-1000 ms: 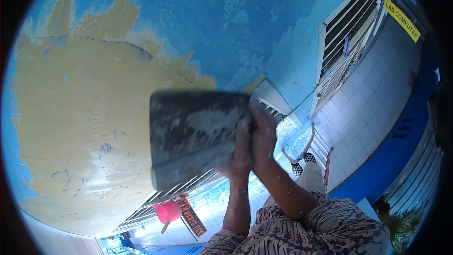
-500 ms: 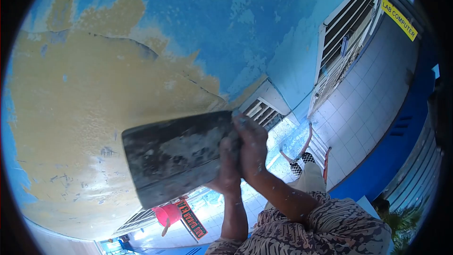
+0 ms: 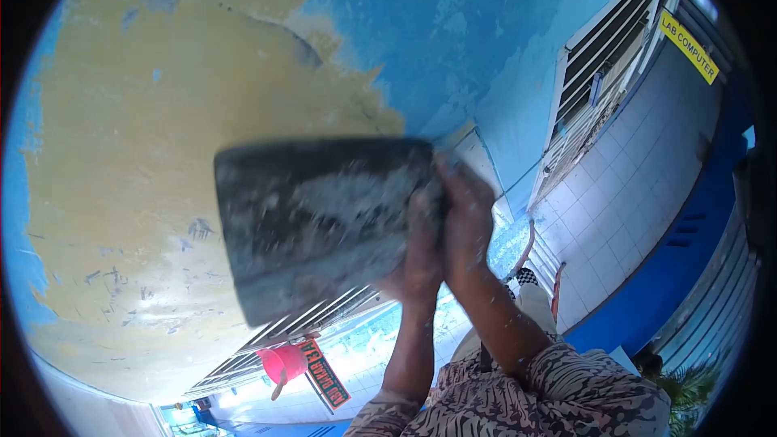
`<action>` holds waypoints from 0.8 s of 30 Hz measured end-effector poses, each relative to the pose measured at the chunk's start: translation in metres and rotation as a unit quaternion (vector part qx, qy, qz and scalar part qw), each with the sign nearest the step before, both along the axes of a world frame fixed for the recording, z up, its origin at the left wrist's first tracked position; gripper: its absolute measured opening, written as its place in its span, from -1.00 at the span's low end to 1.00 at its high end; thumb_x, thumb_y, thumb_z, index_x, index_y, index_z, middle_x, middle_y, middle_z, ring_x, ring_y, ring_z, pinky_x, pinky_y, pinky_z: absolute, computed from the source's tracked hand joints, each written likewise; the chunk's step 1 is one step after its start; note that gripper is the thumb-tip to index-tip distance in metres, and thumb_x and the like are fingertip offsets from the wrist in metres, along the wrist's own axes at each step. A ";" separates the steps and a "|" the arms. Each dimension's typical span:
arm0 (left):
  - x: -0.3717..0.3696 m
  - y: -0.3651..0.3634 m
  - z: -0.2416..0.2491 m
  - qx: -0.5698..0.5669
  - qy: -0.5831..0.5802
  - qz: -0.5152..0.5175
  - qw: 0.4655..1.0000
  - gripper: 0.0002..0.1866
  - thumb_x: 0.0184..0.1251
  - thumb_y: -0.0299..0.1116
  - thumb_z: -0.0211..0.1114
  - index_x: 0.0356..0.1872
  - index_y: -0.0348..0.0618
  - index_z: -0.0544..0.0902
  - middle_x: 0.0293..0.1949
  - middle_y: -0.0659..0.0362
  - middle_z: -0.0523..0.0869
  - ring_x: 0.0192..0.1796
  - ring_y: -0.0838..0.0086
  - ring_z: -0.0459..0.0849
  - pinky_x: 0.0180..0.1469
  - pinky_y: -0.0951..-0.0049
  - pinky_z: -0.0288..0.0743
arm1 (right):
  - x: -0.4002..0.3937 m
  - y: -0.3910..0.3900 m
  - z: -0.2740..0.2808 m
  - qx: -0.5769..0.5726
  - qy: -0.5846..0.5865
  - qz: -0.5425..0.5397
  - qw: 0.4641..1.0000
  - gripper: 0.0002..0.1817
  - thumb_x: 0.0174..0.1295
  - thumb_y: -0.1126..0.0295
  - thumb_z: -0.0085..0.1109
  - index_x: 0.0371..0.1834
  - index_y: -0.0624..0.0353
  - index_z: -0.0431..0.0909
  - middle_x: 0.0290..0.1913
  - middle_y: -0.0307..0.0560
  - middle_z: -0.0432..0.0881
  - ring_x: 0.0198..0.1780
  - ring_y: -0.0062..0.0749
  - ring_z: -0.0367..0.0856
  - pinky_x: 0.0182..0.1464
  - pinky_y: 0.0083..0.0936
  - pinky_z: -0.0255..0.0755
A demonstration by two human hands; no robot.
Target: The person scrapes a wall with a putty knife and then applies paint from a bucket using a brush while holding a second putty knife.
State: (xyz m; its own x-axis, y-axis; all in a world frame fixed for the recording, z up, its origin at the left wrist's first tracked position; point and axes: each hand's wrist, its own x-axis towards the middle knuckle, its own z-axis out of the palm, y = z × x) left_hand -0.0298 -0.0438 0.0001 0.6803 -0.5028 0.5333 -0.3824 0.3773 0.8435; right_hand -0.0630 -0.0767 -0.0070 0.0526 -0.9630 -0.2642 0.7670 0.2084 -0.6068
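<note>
Both hands grip the right end of a plastering float (image 3: 316,226), a wide dark rectangular blade smeared with grey residue and slightly blurred. My left hand (image 3: 419,259) is closed at its lower right, with the thumb laid up along the near face. Higher up, my right hand (image 3: 468,214) is wrapped around the right edge. The float overlaps a painted wall (image 3: 469,24), where a broad tan patch (image 3: 137,170) covers part of the blue paint. Dark scuffs mark the lower part of that patch. The float's far face is hidden.
A pink bucket (image 3: 283,362) with a stick-like handle hangs or stands below the float, beside a dark sign (image 3: 326,376) with red lettering. To the right are a slatted window (image 3: 599,73), a yellow sign (image 3: 688,47) and white tiles (image 3: 619,226). Checkered shoes (image 3: 526,277) show below.
Both hands have moved up and to the right with the float. Its top edge has turned from slanting to nearly level. My view has shifted slightly across the wall.
</note>
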 end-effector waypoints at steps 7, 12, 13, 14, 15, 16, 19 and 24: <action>-0.011 0.010 0.007 -0.017 0.077 -0.039 0.996 -0.62 0.22 -0.66 0.36 0.05 -0.53 0.49 -0.03 -0.08 0.66 -0.08 0.35 0.67 0.02 0.34 0.61 | 0.002 0.007 -0.001 -0.057 0.172 -0.007 0.983 -0.72 0.33 0.34 0.22 -0.12 0.39 0.66 -0.28 -0.12 0.69 -0.24 -0.57 0.57 -0.08 -0.59 0.44; -0.007 0.001 0.011 -0.034 -0.014 -0.011 0.999 -0.59 0.22 -0.65 0.37 0.07 -0.53 0.47 -0.02 -0.09 0.65 -0.07 0.33 0.67 0.01 0.36 0.60 | -0.006 -0.003 0.011 -0.002 -0.055 0.028 0.998 -0.71 0.33 0.35 0.22 -0.06 0.39 0.67 -0.18 -0.08 0.72 -0.16 -0.55 0.60 -0.03 -0.57 0.44; -0.009 0.000 0.011 -0.048 -0.024 -0.017 0.998 -0.58 0.22 -0.64 0.38 0.07 -0.52 0.47 -0.01 -0.09 0.65 -0.07 0.34 0.66 0.01 0.38 0.59 | -0.007 -0.003 0.010 -0.007 -0.080 0.031 0.996 -0.71 0.33 0.35 0.21 -0.06 0.40 0.68 -0.17 -0.08 0.72 -0.16 -0.54 0.60 -0.03 -0.57 0.44; -0.011 -0.001 0.013 -0.052 -0.022 -0.019 0.998 -0.58 0.22 -0.64 0.38 0.07 -0.52 0.47 -0.01 -0.09 0.65 -0.07 0.34 0.66 0.01 0.38 0.59 | -0.002 -0.001 0.009 0.003 -0.017 0.019 1.000 -0.69 0.32 0.36 0.22 -0.05 0.43 0.66 -0.18 -0.09 0.71 -0.17 -0.52 0.60 -0.02 -0.56 0.44; -0.013 0.001 0.015 -0.058 0.041 -0.036 0.997 -0.60 0.21 -0.64 0.40 0.05 -0.52 0.49 -0.03 -0.07 0.66 -0.07 0.36 0.66 0.02 0.39 0.58 | -0.003 -0.004 0.008 -0.001 -0.016 0.016 1.000 -0.69 0.32 0.36 0.22 -0.05 0.43 0.66 -0.18 -0.09 0.71 -0.17 -0.52 0.60 -0.02 -0.56 0.44; -0.015 0.002 0.015 -0.060 0.104 -0.056 0.991 -0.61 0.21 -0.63 0.41 0.03 -0.52 0.50 -0.04 -0.05 0.67 -0.08 0.37 0.66 0.02 0.39 0.56 | -0.003 -0.006 0.006 -0.009 0.027 0.004 1.000 -0.67 0.32 0.35 0.21 -0.04 0.44 0.66 -0.18 -0.08 0.71 -0.17 -0.51 0.59 -0.02 -0.55 0.44; -0.017 -0.017 0.012 -0.025 -0.022 -0.019 0.999 -0.64 0.20 -0.62 0.43 -0.01 -0.51 0.54 -0.05 -0.03 0.68 -0.08 0.39 0.66 0.01 0.39 0.56 | -0.015 -0.023 0.010 -0.037 -0.023 -0.017 0.999 -0.67 0.33 0.31 0.20 -0.11 0.44 0.67 -0.22 -0.07 0.70 -0.21 -0.51 0.57 -0.08 -0.53 0.44; -0.024 -0.008 0.010 -0.045 0.038 -0.025 0.998 -0.66 0.21 -0.64 0.39 -0.01 -0.52 0.54 -0.03 -0.07 0.67 -0.07 0.35 0.67 0.00 0.35 0.61 | -0.015 -0.012 0.010 0.010 0.040 0.023 0.999 -0.69 0.34 0.31 0.20 -0.15 0.43 0.66 -0.29 -0.13 0.67 -0.29 -0.55 0.52 -0.17 -0.56 0.42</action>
State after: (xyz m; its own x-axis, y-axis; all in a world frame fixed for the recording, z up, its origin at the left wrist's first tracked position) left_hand -0.0535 -0.0517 0.0099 0.6963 -0.4893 0.5251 -0.2976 0.4690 0.8316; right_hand -0.0782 -0.0882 0.0034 0.0746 -0.9546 -0.2883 0.7059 0.2548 -0.6609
